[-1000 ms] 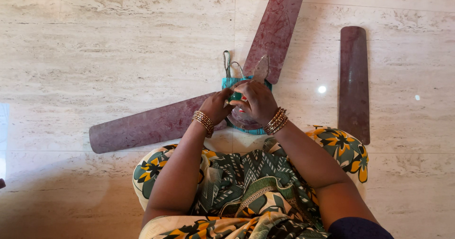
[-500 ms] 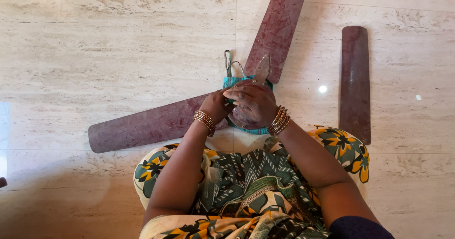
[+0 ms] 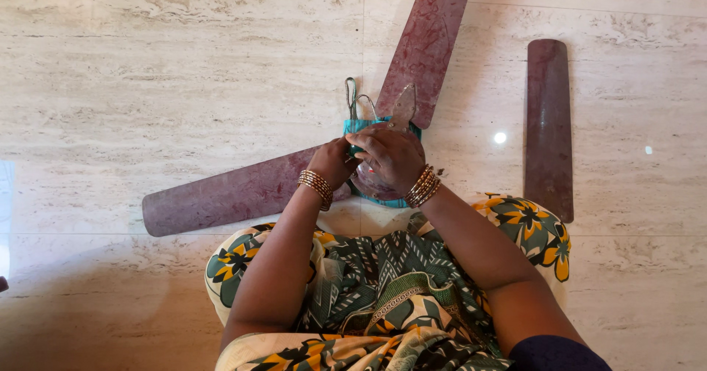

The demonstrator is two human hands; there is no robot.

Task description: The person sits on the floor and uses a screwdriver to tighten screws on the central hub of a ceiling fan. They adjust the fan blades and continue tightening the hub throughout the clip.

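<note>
Both hands clamp on fan hub [image 3: 379, 187] w/ teal band: right hand [image 3: 390, 157] on top, left hand [image 3: 335, 163] at its side. Hub sits on marble floor [image 3: 147, 84] betw. two attached blades [image 3: 427, 40]; loose blade [image 3: 549, 121] lies apart, right.

The single head-worn camera looks straight down, fairly near, over the person's lap onto the marble floor [image 3: 147, 84].
</note>
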